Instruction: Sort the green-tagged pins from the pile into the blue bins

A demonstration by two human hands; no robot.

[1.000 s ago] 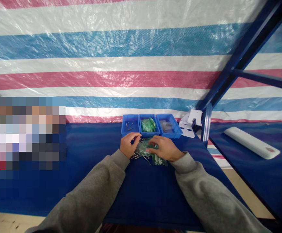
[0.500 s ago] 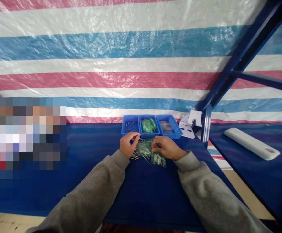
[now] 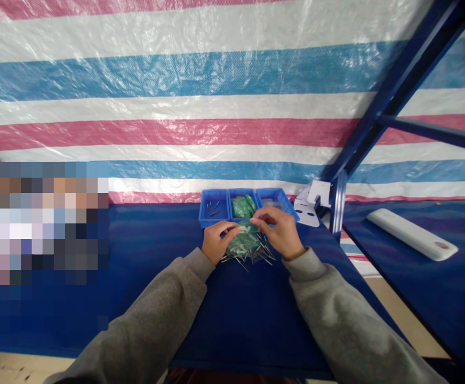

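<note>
My left hand [image 3: 216,241] pinches the left side of a small green-tinted clear plastic bag [image 3: 249,229]. On its other side my right hand [image 3: 279,230] grips the top corner between thumb and fingertips. The bag is held up between both hands, and a whitish patch shows at its upper left; its contents are hard to make out. Under it lie another green-tinted bag [image 3: 238,250] and a loose pile of thin metal rods [image 3: 261,252] on the blue table, partly covered by the bags and hands.
Behind my hands stand a blue bin with a few metal pieces [image 3: 205,214], a bin of green bags [image 3: 242,205] and a bin with clear material [image 3: 273,204]. White cut card [image 3: 307,210] lies right of them. A white elongated object [image 3: 412,234] rests on the right-hand table.
My right hand has brought the bag leftward and up from the right of the pile. My left hand has shifted right onto its edge. More rods are uncovered on the right.
</note>
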